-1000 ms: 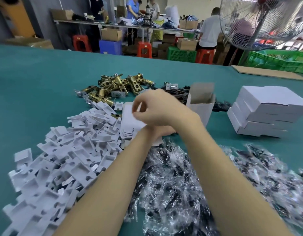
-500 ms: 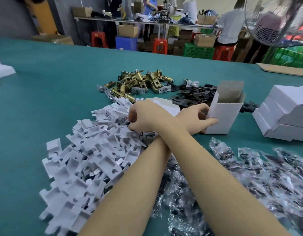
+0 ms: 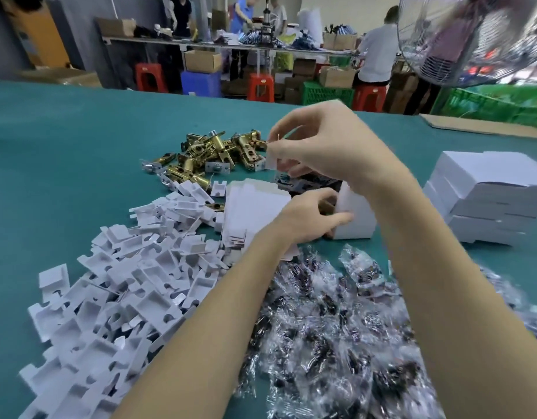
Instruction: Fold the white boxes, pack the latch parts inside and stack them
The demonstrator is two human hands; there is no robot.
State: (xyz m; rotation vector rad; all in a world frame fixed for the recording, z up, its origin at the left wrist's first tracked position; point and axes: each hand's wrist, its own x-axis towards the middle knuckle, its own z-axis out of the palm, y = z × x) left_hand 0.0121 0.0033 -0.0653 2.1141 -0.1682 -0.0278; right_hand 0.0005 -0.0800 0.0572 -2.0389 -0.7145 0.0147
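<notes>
One head-worn wide-angle camera looks forward and down, close over the teal bench (image 3: 64, 152), toward a distant workshop background.

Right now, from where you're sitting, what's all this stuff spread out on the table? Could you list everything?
white inserts: a large pile, white, near left of the table
brass latches: a heap, gold and silver, far centre
flat box blanks: small stack, white, centre
open box: one, white, upright by the left hand
dark parts: several, black, behind the blanks
bagged parts: many, clear plastic, near centre and right
finished boxes: one stack, white, right
table: one, teal
left hand: touches the open box
right hand: raised, pinches a small white piece
</notes>
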